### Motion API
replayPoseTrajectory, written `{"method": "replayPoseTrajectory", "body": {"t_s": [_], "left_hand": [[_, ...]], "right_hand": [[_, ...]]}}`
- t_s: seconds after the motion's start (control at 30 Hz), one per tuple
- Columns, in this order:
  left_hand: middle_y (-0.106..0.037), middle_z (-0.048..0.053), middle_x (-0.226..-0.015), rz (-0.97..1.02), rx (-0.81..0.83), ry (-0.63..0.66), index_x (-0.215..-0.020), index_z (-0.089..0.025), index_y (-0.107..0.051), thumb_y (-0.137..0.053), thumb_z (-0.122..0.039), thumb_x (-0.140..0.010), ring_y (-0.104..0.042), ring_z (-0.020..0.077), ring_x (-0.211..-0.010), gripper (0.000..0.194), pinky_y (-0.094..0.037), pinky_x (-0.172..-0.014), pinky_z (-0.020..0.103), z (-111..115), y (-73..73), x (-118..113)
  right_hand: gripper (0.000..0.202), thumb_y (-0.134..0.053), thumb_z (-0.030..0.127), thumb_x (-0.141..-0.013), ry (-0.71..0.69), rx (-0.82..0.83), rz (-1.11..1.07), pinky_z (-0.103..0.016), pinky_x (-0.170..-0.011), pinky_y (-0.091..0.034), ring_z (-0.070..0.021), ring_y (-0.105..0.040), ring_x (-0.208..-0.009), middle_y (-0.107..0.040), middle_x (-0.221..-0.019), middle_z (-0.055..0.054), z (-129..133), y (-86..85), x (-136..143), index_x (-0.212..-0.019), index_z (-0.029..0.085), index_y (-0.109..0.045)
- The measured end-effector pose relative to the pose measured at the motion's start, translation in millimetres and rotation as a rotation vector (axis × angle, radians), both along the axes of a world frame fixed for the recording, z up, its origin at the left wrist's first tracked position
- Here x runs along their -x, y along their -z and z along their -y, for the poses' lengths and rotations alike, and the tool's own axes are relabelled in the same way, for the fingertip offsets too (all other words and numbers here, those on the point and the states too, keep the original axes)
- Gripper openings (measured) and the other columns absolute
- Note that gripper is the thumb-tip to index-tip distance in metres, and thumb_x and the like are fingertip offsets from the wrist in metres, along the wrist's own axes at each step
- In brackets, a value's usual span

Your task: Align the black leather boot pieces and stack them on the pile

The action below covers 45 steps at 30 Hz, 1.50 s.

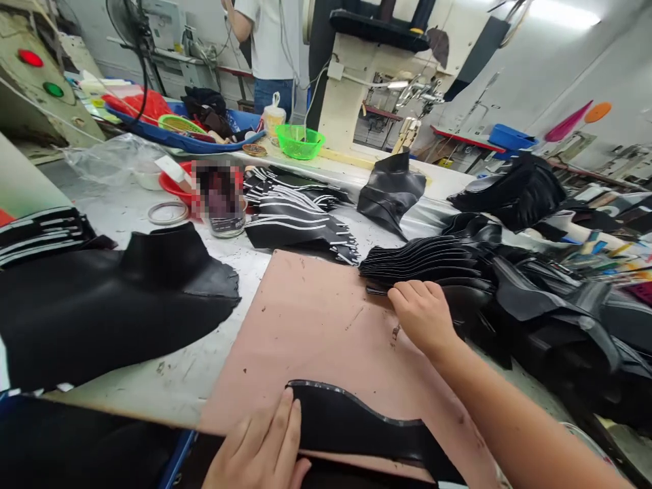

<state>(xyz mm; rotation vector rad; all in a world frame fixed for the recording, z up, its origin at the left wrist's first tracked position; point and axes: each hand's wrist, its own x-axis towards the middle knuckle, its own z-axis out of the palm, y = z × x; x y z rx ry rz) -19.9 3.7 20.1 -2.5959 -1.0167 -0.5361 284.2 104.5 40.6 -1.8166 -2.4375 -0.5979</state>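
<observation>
A curved black leather piece point(356, 421) lies on the pinkish board point(305, 319) close to me, with a narrow shiny band along its upper edge. My left hand point(262, 441) rests on its left end, fingers stretched out and lying flat together. Farther off on the right, my right hand point(422, 312) has its fingers curled at the near edge of a fanned stack of black leather pieces point(428, 261). It appears to grip a low piece there, though its fingertips are hidden.
A large black leather piece point(102, 305) covers the left side. Behind the board lie white-striped black pieces point(290, 217), a blurred jar point(227, 224) and a green basket point(300, 142). More black pieces point(550, 312) crowd the right. A person point(275, 47) stands beyond the table.
</observation>
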Motion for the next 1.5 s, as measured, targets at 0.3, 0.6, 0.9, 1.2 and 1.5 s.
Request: {"method": "replayPoseTrajectory", "body": {"t_s": [0.3, 0.6, 0.9, 1.2, 1.5], "left_hand": [[-0.072, 0.007, -0.103, 0.106, 0.077, -0.118, -0.098, -0.015, -0.069, -0.038, -0.027, -0.09, -0.062, 0.0188, -0.082, 0.035, -0.035, -0.077, 0.032, 11.5, 14.5, -11.3], [-0.072, 0.006, -0.102, 0.087, 0.076, -0.098, -0.099, -0.015, -0.069, -0.041, -0.025, -0.09, -0.062, 0.018, -0.085, 0.031, -0.034, -0.078, 0.032, 11.3, 14.0, -7.8], [-0.071, 0.007, -0.105, 0.097, 0.095, -0.094, -0.104, -0.016, -0.066, -0.044, -0.021, -0.086, -0.061, 0.0188, -0.091, 0.029, -0.034, -0.083, 0.032, 13.3, 22.8, -7.6], [-0.067, 0.009, -0.109, 0.007, 0.131, -0.025, -0.102, -0.015, -0.063, -0.041, -0.031, -0.085, -0.055, 0.023, -0.11, 0.032, -0.03, -0.096, 0.033, 5.9, 20.4, -6.8], [-0.06, 0.011, -0.124, -0.051, 0.224, -0.036, -0.108, -0.018, -0.061, -0.044, -0.042, -0.084, -0.053, 0.0229, -0.113, 0.038, -0.032, -0.094, 0.032, 2.3, 11.7, -5.3]], "right_hand": [[0.021, -0.042, 0.022, -0.089, -0.05, 0.471, -0.261, -0.029, -0.06, -0.032, -0.0204, -0.056, -0.066, -0.065, -0.078, -0.006, 27.3, -35.5, 62.0, -0.101, 0.018, -0.058], [0.017, -0.053, 0.026, -0.086, -0.168, 1.235, -0.598, -0.022, -0.057, -0.036, -0.013, -0.053, -0.064, -0.064, -0.072, -0.001, -0.4, -20.3, 125.0, -0.077, 0.016, -0.063], [0.018, -0.052, 0.026, -0.085, -0.145, 1.213, -0.567, -0.023, -0.058, -0.037, -0.0145, -0.056, -0.066, -0.067, -0.074, -0.002, 0.4, -16.7, 127.7, -0.076, 0.016, -0.065], [0.011, -0.059, 0.029, -0.078, -0.094, 1.136, -0.579, -0.023, -0.055, -0.034, -0.0139, -0.054, -0.063, -0.064, -0.071, 0.0, 1.4, -15.0, 118.6, -0.075, 0.019, -0.059], [0.013, -0.064, 0.024, -0.075, -0.056, 1.063, -0.575, -0.021, -0.054, -0.034, -0.0127, -0.053, -0.065, -0.06, -0.072, 0.003, 4.0, -13.6, 106.0, -0.078, 0.02, -0.052]]}}
